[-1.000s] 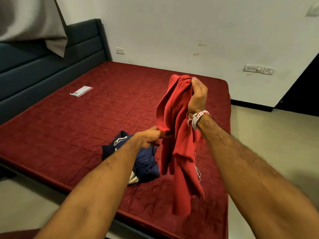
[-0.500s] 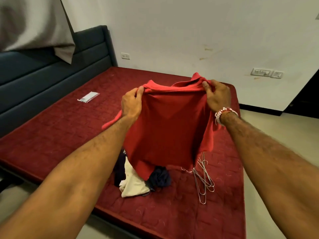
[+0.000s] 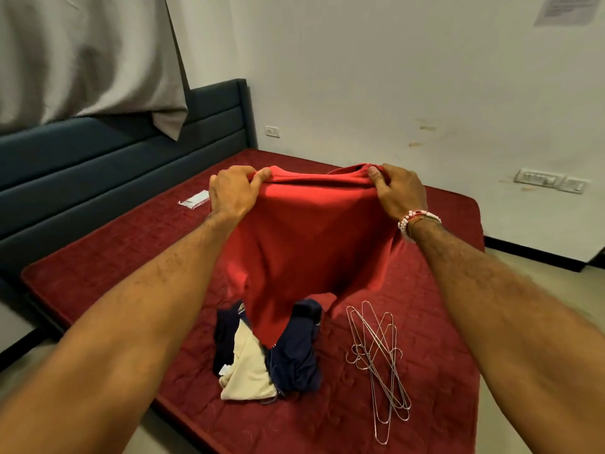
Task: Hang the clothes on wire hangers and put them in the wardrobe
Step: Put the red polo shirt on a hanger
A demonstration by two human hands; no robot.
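Pinching red garment (image 3: 307, 244) top edge, both hands' fingers (image 3: 262, 174).

Dim, warm indoor light; edges bowed, forearms perhaps slightly blurred.

I see a plain red shirt (image 3: 304, 244) above the quilted maroon mattress (image 3: 114, 263); on the mattress lie navy and cream clothes (image 3: 291, 355) and silver hangers (image 3: 374, 357), a teal headboard (image 3: 98, 165) behind it.
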